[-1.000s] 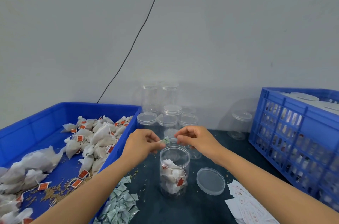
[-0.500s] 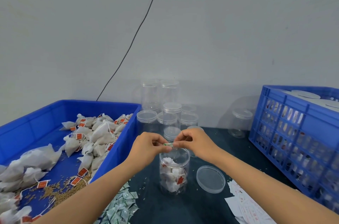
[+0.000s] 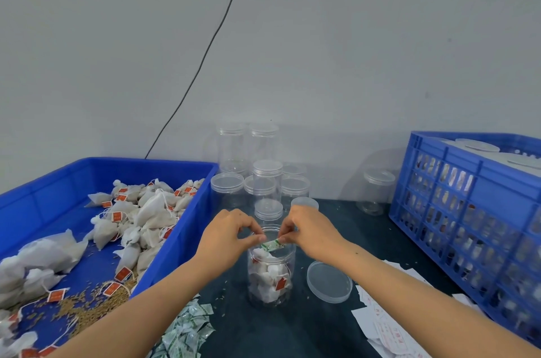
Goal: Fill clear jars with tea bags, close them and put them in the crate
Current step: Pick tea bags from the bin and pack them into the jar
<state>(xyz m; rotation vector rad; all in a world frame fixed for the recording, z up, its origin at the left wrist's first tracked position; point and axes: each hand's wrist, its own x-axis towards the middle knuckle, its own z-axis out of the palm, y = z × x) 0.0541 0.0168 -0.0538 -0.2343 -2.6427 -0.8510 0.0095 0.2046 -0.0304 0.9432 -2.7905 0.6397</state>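
Both hands over the open jar, mouth uncovered, roughly half full of white tea bags with red tags. Left hand and right hand each pinch one end of a small green-and-white sachet, grip closed on it from both sides, fingers curled, sachet held just above the jar mouth and tilted slightly down toward the left. Jar stands upright on the dark tabletop directly below the grip. Its loose lid lies flat on the tabletop just right of the jar, below the right wrist, not touching the jar as far as I can tell. Left of the left hand: blue bin holding loose tea bags plus spilled grain near its front. Below the left forearm, a pile of the same green-and-white sachets on the tabletop. Beyond the grip, toward the wall: cluster of empty lidded clear jars, some stacked; one more lidded jar stands alone to the far right of them. Right of the right arm: blue crate with closed jars inside, lids visible at the top. White printed slips lie under the right forearm, next to the crate.
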